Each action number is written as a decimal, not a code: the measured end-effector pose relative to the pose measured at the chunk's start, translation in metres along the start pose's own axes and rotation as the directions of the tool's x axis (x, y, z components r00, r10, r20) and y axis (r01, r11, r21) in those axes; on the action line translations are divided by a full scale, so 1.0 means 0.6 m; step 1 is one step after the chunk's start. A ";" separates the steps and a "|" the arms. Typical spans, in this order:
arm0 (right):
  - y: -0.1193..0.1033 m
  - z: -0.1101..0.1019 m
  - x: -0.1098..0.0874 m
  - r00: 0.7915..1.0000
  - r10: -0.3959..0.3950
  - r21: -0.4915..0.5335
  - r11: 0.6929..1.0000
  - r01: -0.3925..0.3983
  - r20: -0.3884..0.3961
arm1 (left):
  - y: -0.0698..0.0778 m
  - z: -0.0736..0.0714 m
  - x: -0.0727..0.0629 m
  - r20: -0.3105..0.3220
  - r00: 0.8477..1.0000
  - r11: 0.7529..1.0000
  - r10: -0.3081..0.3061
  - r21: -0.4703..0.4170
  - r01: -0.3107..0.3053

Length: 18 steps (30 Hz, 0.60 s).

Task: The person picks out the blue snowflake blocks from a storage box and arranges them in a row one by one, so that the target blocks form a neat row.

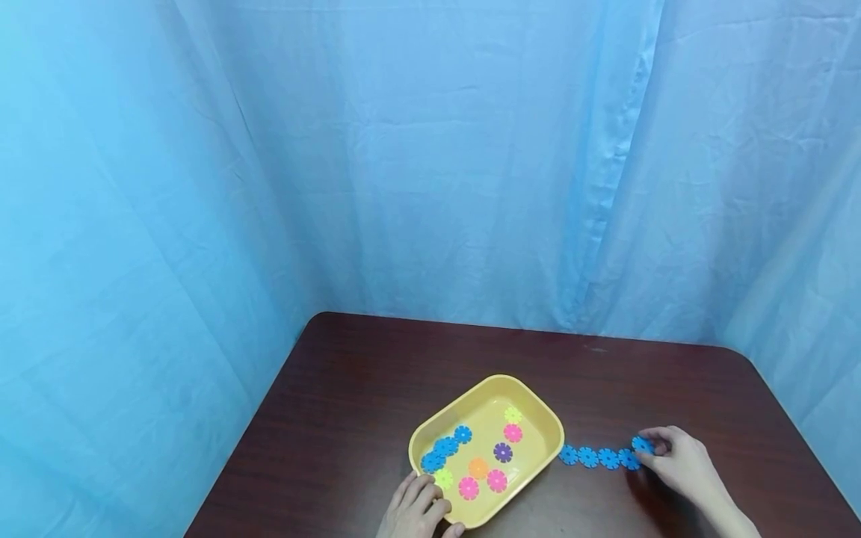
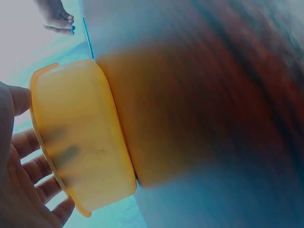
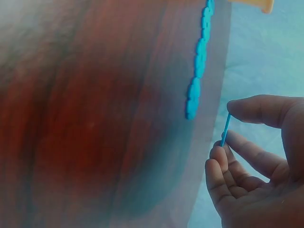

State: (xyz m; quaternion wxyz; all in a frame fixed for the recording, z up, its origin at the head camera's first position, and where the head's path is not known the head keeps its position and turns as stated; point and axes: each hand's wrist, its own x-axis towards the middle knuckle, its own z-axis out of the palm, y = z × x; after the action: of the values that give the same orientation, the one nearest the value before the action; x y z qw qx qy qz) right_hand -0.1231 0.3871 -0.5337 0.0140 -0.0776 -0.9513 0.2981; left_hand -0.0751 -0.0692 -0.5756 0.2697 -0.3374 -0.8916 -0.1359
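My right hand [image 1: 679, 459] pinches a blue snowflake-shaped disc [image 3: 226, 129] edge-on between thumb and fingers. The held disc is raised over the right end of a row of blue discs [image 1: 608, 459] lying on the table. That row runs to the right side of a yellow plastic tub [image 1: 553, 457]. My left hand [image 1: 413, 508] grips the tub's near left rim, its fingers hooked over the edge; their dark shapes show through the wall in the left wrist view. Inside the tub lie several loose discs: blue ones [image 1: 445, 447], pink [image 1: 468, 489], yellow, orange [image 1: 478, 468] and purple [image 1: 502, 452].
A dark brown wooden table [image 1: 363, 373] with rounded corners carries everything. Light blue curtains [image 1: 430, 164] hang behind it and along both sides. The tub stands at a slant near the table's middle front.
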 end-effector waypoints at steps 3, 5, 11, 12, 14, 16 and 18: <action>0.008 0.000 -0.002 1.000 -0.005 -0.012 1.000 0.005 -0.006 | 0.000 0.000 0.000 -0.012 1.000 1.000 0.006 0.009 -0.006; 0.013 0.000 -0.003 1.000 -0.002 -0.017 1.000 0.002 -0.007 | -0.001 0.000 0.000 -0.019 1.000 1.000 0.011 0.014 -0.011; 0.025 0.001 -0.007 0.999 0.028 -0.028 0.999 -0.027 0.027 | -0.001 0.000 0.000 -0.020 1.000 1.000 0.013 0.012 -0.013; 0.027 0.001 -0.007 0.999 0.032 -0.028 0.999 -0.031 0.031 | -0.001 0.000 0.000 -0.017 1.000 1.000 0.012 0.009 -0.012; 0.030 0.003 -0.008 0.999 0.039 -0.028 0.999 -0.038 0.034 | 0.000 -0.001 0.000 -0.010 1.000 1.000 0.009 0.005 -0.009; 0.034 0.004 -0.009 0.998 0.043 -0.028 0.999 -0.042 0.036 | 0.000 -0.001 0.000 -0.003 1.000 1.000 0.006 -0.003 -0.006; 0.037 0.006 -0.009 0.998 0.045 -0.028 0.999 -0.044 0.036 | 0.000 -0.001 0.000 0.001 1.000 1.000 0.002 -0.009 -0.002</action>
State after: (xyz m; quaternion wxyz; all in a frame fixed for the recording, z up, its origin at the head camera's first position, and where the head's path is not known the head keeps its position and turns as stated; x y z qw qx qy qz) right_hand -0.1151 0.4022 -0.5495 -0.0111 -0.0937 -0.9533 0.2870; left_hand -0.0748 -0.0693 -0.5754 0.2680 -0.3396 -0.8907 -0.1393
